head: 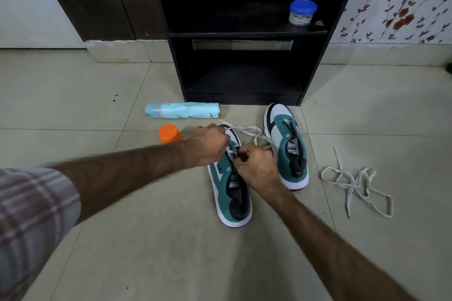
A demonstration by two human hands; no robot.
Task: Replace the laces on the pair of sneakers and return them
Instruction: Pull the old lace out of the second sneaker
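While hands (pixel 230 154) meet | both pinch lace (pixel 247 129) | over sneaker (pixel 232 193)

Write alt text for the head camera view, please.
Both hands, left hand and right hand, work a white lace at the near teal sneaker; its mate and a loose lace lie right, on tile before a black shelf.

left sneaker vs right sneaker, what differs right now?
The left sneaker has a white lace partly threaded, with both hands, left hand and right hand, working on it. The right sneaker has bare eyelets and is untouched, lying farther from the camera. Both are teal and white, upright on the floor.
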